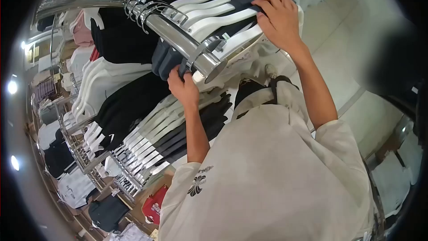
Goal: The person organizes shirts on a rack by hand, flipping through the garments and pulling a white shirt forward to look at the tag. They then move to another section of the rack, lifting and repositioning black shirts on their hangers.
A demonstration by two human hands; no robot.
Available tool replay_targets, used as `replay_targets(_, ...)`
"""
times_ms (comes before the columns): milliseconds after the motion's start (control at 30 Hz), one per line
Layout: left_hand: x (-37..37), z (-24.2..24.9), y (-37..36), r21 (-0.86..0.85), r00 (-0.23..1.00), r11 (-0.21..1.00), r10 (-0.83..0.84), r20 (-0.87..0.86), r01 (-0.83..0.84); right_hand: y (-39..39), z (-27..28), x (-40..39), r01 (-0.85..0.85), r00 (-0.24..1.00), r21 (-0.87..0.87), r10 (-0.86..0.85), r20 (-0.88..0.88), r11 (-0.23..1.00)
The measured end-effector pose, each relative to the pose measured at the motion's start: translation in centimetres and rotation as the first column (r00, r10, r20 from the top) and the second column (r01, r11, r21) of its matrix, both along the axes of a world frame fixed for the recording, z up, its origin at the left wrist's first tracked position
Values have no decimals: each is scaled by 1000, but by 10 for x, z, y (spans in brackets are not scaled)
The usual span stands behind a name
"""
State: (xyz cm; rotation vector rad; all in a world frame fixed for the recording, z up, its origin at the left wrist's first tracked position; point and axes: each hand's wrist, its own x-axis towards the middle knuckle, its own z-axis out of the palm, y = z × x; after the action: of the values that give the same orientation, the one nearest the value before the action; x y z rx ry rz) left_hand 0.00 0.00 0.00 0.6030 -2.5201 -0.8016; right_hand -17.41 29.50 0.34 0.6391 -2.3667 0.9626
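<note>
A chrome clothes rail [178,34] runs from the upper left to its capped end near the middle. On it hang several white hangers [214,16] carrying dark navy garments [167,58]. My left hand [183,87] is just under the rail's end, fingers pinched on a dark fold of a navy garment. My right hand [281,18] reaches over the outermost hangers, its fingers curled on a white hanger's shoulder and the dark cloth there. My white shirt [272,174] fills the lower right.
Lower racks on the left hold rows of black tops [129,103] and white tops [96,78] on white hangers. Folded clothes, one red item [154,205] among them, lie on a wooden shelf below. Pale floor [347,40] opens to the right.
</note>
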Motion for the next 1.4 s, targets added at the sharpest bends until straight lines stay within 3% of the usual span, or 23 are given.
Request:
replay_targets(267, 8, 0, 12, 49, 1000, 999, 17, 10, -17, 3, 4, -3, -4, 1000, -32, 3, -25, 999)
replay_targets(367, 12, 6, 17, 48, 995, 998, 45, 85, -49, 5, 5, 1, 3, 999, -62, -6, -35, 998)
replay_targets(467, 23, 21, 25, -63, 973, 998, -9, 231, 24, 9, 4, 6, -2, 1000, -75, 0, -20, 997)
replay_targets(667, 39, 38, 42, 60, 974, 998, 4, 225, -18, 8, -3, 9, -18, 1000, -113, 16, -18, 993)
replay_targets(767, 40, 33, 38, 38, 994, 999, -11, 105, 7, 3, -5, 5, -49, 999, -128, 52, 14, 991)
replay_targets(867, 35, 32, 33, 12, 993, 999, -38, 111, 37, 1, -4, 1, -58, 998, -125, 60, 17, 991)
replay_targets(967, 30, 19, 26, -103, 993, 988, -115, 40, 119, 1, -1, -3, -42, 999, -111, 41, -9, 993)
replay_targets(1067, 24, 13, 36, -80, 998, 995, -66, -12, 65, 6, 4, -6, -50, 999, -104, 50, -3, 993)
replay_targets(1167, 21, 10, 36, 15, 991, 995, -101, 90, 100, 12, 11, -8, -34, 999, -63, 32, -38, 997)
replay_targets(1267, 14, -2, 35, 69, 991, 988, -135, -8, 135, 17, 16, -10, -14, 998, -56, 10, -65, 998)
replay_targets(1400, 0, -5, 34, 154, 996, 986, -71, 59, 62, 19, 20, -10, 15, 995, -64, -21, -97, 998)
